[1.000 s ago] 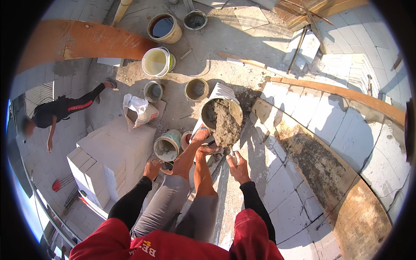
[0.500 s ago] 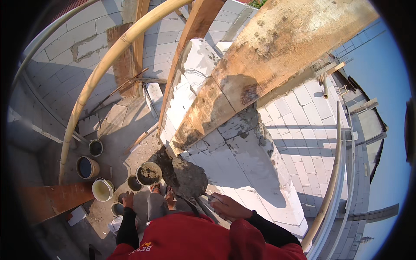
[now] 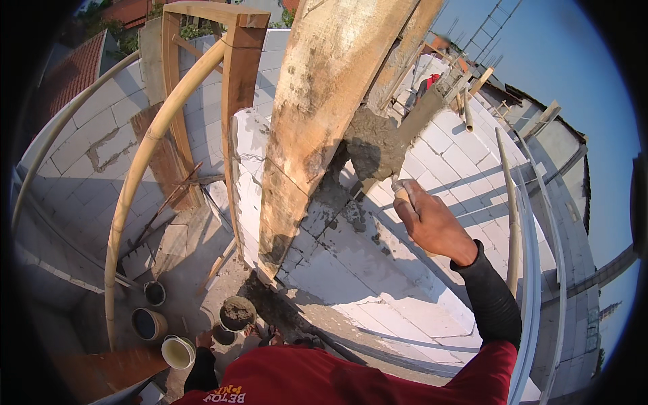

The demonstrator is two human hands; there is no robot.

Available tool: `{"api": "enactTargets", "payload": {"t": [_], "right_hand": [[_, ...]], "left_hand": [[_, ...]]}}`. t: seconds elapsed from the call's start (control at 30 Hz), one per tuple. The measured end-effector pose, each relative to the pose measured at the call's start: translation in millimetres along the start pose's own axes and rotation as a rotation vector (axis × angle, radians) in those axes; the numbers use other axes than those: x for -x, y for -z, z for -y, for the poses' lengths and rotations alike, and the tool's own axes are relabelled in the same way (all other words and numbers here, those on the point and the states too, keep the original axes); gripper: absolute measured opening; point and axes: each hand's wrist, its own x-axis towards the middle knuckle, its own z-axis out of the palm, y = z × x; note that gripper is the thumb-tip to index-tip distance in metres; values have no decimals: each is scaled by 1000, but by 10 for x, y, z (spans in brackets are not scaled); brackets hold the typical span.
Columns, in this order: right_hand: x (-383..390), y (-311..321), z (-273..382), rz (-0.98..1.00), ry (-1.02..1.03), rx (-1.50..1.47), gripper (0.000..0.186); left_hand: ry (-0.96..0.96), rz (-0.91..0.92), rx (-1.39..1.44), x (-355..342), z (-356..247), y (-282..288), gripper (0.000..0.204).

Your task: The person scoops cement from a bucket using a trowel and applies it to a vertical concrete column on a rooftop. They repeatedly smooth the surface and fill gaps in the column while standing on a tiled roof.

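We stand over a wall of white blocks [image 3: 378, 270], its courses already laid and jointed around us, with a mortar-stained wooden plank [image 3: 317, 115] leaning up across it. Grey smears run down the blocks beside the plank, so some mortar has gone on there, while the blocks further right are bare; we judge the work partly done. Our right hand [image 3: 432, 223] is clenched round the handle of a trowel [image 3: 388, 152], which carries a heavy lump of wet mortar [image 3: 371, 138] lifted against the wall just beside the plank. Down on the floor sit several buckets [image 3: 237, 314], one holding more mortar. Our left hand [image 3: 204, 337] shows only at its edge near them, so we cannot tell its grip.
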Motion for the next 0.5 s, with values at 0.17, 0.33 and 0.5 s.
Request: {"api": "enactTargets", "payload": {"t": [0.17, 0.33, 0.5], "right_hand": [[-396, -622, -8, -283, 143, 63, 43], [-376, -555, -112, -373, 228, 85, 47], [650, -693, -184, 42, -403, -957, 44]], "left_hand": [[43, 2, -164, -215, -54, 434, 54], [-13, 257, -167, 21, 107, 442, 55], [308, -91, 790, 144, 390, 369, 50]]}}
